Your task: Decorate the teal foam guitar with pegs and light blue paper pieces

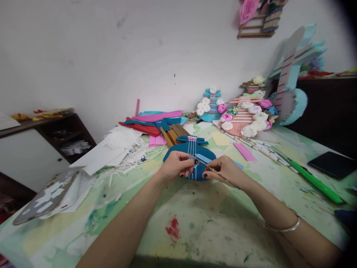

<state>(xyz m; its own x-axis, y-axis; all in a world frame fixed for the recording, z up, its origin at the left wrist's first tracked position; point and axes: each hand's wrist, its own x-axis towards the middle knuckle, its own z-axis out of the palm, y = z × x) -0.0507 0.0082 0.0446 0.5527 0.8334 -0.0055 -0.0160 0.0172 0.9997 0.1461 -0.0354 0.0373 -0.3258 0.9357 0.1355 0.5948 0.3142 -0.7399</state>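
Observation:
A dark-blue lute-shaped craft (170,149) with white strings and crossbars lies on the table, below and behind both hands. My left hand (178,165) is closed in a pinch above its body, on a small light-blue piece of crepe paper (203,158). From the right, my right hand (224,172) is closed on a thin brown stick (214,171), whose far end meets the paper near my left fingertips. Whether the stick is a wire or a fine brush I cannot tell. The hands partly cover the craft's lower body and strings.
Several coloured crepe paper strips (156,116) and white paper (97,152) lie at the back left. Flower-trimmed lute crafts (242,123) stand at the back right. To the right are paintbrushes (259,150), a green cutter (315,182) and a black phone (333,164). A grey phone case (36,204) lies left.

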